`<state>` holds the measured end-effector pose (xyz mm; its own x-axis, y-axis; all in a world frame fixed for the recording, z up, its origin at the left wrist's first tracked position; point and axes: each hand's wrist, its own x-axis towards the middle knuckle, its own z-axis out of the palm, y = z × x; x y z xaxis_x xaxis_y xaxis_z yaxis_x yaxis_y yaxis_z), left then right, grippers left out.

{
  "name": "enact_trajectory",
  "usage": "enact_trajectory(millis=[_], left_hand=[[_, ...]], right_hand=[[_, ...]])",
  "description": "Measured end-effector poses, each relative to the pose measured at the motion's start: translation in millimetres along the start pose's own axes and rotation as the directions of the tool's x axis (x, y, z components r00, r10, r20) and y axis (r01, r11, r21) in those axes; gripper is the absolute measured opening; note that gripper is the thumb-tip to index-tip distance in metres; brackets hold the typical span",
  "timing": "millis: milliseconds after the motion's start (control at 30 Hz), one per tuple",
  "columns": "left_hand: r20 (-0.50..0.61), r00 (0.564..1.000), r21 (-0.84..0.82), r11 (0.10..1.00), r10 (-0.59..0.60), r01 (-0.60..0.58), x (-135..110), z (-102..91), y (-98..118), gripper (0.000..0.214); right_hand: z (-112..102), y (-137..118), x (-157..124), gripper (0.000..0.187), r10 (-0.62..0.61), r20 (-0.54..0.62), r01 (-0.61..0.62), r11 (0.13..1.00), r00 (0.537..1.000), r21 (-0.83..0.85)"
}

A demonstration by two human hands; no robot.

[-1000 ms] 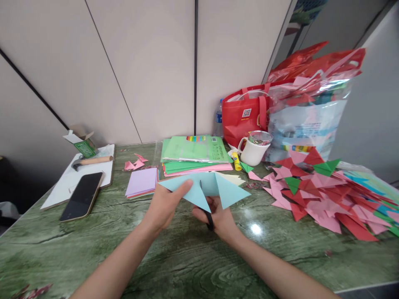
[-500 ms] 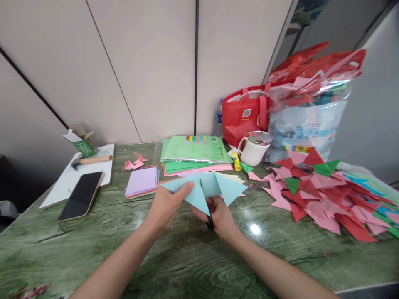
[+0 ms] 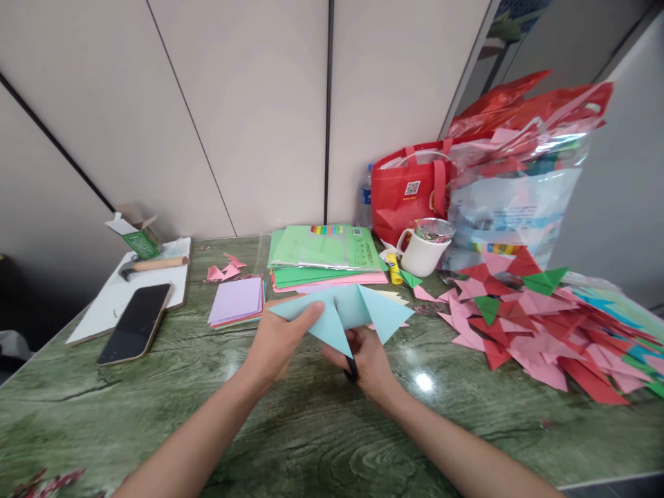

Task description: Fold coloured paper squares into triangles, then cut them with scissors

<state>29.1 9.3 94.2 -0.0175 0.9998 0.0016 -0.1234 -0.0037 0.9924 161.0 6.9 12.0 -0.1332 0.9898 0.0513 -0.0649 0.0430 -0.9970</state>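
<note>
A light blue sheet of folded paper is held up over the green table, with pointed flaps hanging at its middle and right. My left hand is closed on its left side, thumb on top. Below the paper, my right hand is wrapped around a pair of scissors. Only part of the black handle shows under the hanging flap; a dark sliver of blade appears at a slit in the paper. Most of the scissors is hidden by the paper and my fingers.
Purple-topped square paper and green paper packs lie behind my hands. A white mug and glue stick stand near a red bag. Folded paper pieces heap at right. A phone and hammer lie left.
Hands, paper and scissors hold nearly the same pose. The view has shifted very slightly; no thing has been picked up or let go.
</note>
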Motion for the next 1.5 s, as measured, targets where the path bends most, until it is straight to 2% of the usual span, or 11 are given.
enact_trajectory(millis=[233, 367, 467, 567, 700, 800, 1067, 1167, 1333, 1500], left_hand=[[-0.046, 0.998, -0.052, 0.998, -0.045, 0.043, 1, 1.1, -2, 0.023], [-0.109, 0.994, -0.07, 0.997, -0.022, 0.014, 6, -2.5, -2, 0.024], [-0.198, 0.98, -0.11, 0.993, 0.017, -0.039, 12, -7.8, 4, 0.024], [-0.258, 0.966, -0.119, 0.991, 0.023, -0.055, 14, -12.6, 13, 0.026], [-0.221, 0.975, -0.118, 0.993, -0.008, -0.019, 12, -14.5, 22, 0.03], [-0.159, 0.986, -0.103, 0.994, -0.054, 0.038, 10, -13.0, 23, 0.029], [-0.063, 0.996, -0.128, 0.99, -0.069, 0.06, 7, -13.4, 21, 0.027], [-0.052, 0.995, -0.129, 0.988, -0.09, 0.083, 6, -11.8, 20, 0.028], [-0.041, 0.997, -0.094, 0.994, -0.064, 0.06, 1, -3.9, 14, 0.031], [-0.097, 0.994, -0.066, 0.997, -0.057, 0.05, 0, 3.3, 8, 0.029]], right_hand=[[1, -6, 0, 0.047, 0.092, 0.005, -0.092, 0.989, 0.996, 0.118], [2, -11, -1, 0.045, 0.101, 0.171, -0.128, 0.98, 0.98, 0.151], [1, -11, -2, 0.047, 0.097, 0.312, -0.157, 0.972, 0.945, 0.174], [0, -10, -3, 0.048, 0.058, 0.393, -0.146, 0.969, 0.918, 0.198], [-2, -11, -4, 0.048, -0.039, 0.448, -0.088, 0.962, 0.893, 0.259], [-3, -10, -3, 0.061, -0.075, 0.482, -0.072, 0.957, 0.873, 0.28], [-3, -10, -3, 0.077, -0.139, 0.47, 0.013, 0.965, 0.871, 0.261], [-2, -9, -4, 0.072, -0.141, 0.423, 0.041, 0.971, 0.895, 0.237], [1, -7, -4, 0.059, -0.144, 0.274, 0.089, 0.975, 0.951, 0.204], [3, -6, -3, 0.048, -0.138, 0.226, 0.096, 0.977, 0.964, 0.188]])
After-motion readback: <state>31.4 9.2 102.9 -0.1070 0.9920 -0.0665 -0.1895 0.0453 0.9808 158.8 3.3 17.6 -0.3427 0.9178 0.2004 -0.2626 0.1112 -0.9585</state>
